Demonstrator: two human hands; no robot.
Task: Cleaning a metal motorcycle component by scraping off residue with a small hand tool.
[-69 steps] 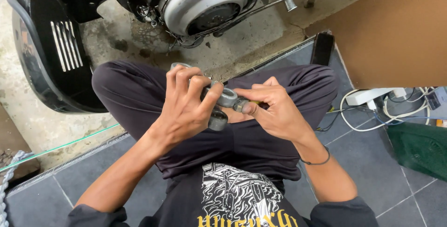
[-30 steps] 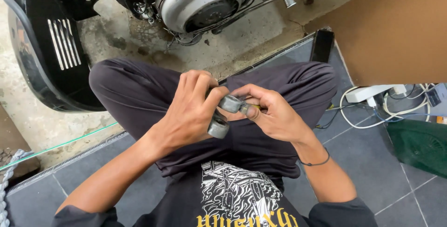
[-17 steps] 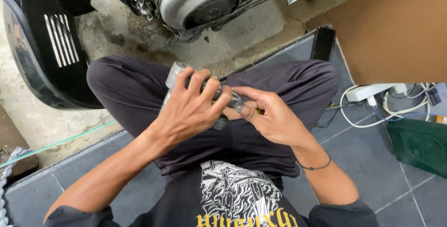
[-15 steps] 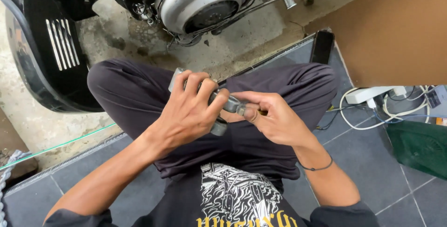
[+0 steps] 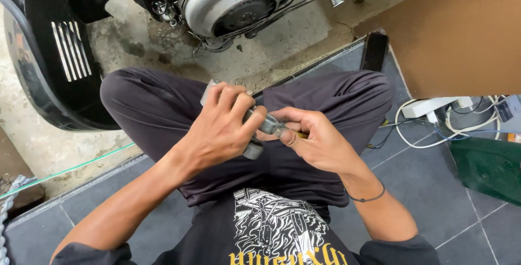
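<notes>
- Fingers of my left hand wrap over most of the small grey metal part, so only its rounded lower end and a short shiny stretch show; what kind of part it is I cannot tell.
- My right hand pinches that shiny stretch between thumb and forefinger; something yellowish, perhaps a tool handle, peeks out behind those fingers.
- Part and both hands sit over my lap, between my knees, just this side of the scooter engine.
- That engine has a round, dull silver cover with a dark vented centre; its upper side is cut off by the frame edge.
- Left of the engine stands a glossy black body panel with pale ribbed slats.
- Under the engine the floor is rough stained concrete; nearer me it turns to smooth dark grey tiles.
- Right of the engine lies a flat brown board, with tangled white cables below it.
</notes>
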